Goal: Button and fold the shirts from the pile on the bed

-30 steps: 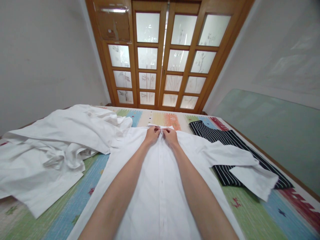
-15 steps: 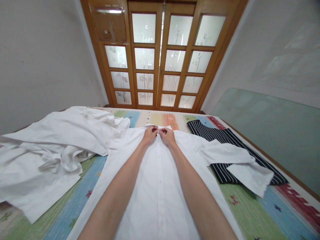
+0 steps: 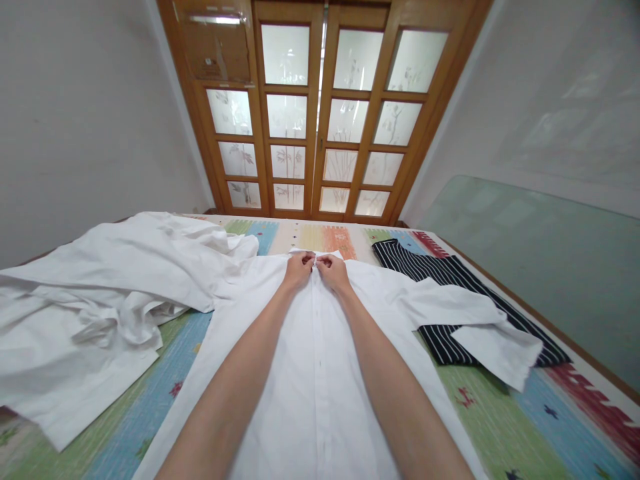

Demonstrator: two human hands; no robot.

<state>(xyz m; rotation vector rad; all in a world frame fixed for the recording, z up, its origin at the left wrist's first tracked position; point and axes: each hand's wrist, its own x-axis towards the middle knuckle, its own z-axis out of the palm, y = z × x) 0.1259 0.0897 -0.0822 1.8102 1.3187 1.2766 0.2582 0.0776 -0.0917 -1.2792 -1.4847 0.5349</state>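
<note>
A white button-up shirt (image 3: 300,373) lies spread face up in front of me, its front placket running down the middle. At the neck, my left hand (image 3: 300,268) pinches the shirt's collar edge just left of the placket. My right hand (image 3: 331,271) pinches the cloth right beside it, and the fingertips of both nearly meet. Any button between the fingers is too small to make out. The collar shows a little behind my hands. The shirt's right-hand sleeve lies partly over a folded black-and-white striped garment (image 3: 430,263).
Crumpled white cloth (image 3: 95,267) is heaped on the left, running up to the shirt's left sleeve. Beneath everything lies a colourful patterned cover (image 3: 545,420). A pale green panel (image 3: 530,247) stands along the right side. Wooden glazed doors (image 3: 313,150) rise at the far end.
Both hands stay at the collar with almost the same pinch. The view has shifted very slightly; the garments lie as before.
</note>
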